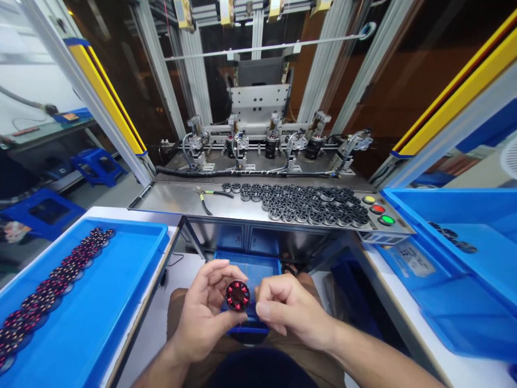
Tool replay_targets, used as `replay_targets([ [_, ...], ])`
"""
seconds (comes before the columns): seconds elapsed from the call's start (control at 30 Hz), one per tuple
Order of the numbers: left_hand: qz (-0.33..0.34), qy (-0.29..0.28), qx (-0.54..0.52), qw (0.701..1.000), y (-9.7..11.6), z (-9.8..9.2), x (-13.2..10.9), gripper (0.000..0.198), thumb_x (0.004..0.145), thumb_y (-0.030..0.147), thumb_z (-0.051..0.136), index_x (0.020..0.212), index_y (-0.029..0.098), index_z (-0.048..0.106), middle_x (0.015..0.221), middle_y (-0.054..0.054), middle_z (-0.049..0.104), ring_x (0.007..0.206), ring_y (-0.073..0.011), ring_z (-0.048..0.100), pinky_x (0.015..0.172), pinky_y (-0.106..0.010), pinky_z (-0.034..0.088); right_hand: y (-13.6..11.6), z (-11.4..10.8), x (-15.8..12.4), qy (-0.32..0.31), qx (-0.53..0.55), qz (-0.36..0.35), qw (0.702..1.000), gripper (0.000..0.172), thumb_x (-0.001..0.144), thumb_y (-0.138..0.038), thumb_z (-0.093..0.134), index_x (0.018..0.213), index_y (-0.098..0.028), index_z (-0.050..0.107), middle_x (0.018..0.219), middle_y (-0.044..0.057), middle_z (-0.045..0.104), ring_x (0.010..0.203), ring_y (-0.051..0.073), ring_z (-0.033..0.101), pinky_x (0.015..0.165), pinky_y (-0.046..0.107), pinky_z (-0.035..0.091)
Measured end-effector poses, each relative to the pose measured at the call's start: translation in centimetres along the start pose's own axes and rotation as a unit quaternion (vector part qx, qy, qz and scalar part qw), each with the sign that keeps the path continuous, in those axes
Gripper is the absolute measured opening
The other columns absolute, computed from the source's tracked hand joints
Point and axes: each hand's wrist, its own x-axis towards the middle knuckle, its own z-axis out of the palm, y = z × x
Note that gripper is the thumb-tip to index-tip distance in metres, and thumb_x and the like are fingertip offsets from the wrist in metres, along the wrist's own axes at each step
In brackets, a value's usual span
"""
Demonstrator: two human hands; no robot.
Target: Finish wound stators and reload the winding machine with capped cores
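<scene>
Over my lap, my left hand point(204, 315) grips a round motor stator point(238, 295) between thumb and fingers. Red windings ring its dark centre, and its face is turned up towards me. Just to its right is my right hand point(291, 307), thumb pressed against curled fingers. Whatever that pinch may hold is too small or hidden to make out. A thin red strand appears to hang below the stator by my left thumb. Beneath both hands, a blue bin point(264, 264) stands low between my knees.
Many dark stator cores point(307, 203) cover the steel ledge, with cutting pliers point(210, 198) to their left. Behind stands a winding machine point(272, 143). Push buttons point(378, 209) sit at right. A left blue tray point(133, 229) holds red-wound stators; a right blue bin point(464, 302) holds several dark parts.
</scene>
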Motion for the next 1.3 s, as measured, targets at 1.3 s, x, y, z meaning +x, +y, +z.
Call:
replay_targets([
  [1.3, 0.139, 0.078, 0.286, 0.945, -0.7, 0.9, -1.4, 0.043, 0.069, 0.006, 0.078, 0.107, 0.023, 0.067, 0.1, -0.007, 0.074, 0.095, -0.0219, 0.07, 0.081, -0.031, 0.06, 0.7, 1.2, -0.6, 0.111, -0.093, -0.183, 0.972, 0.035, 0.077, -0.047, 0.077, 0.075, -0.02, 0.055, 0.075, -0.002, 0.051, 0.067, 0.013, 0.047, 0.063, 0.026, 0.04],
])
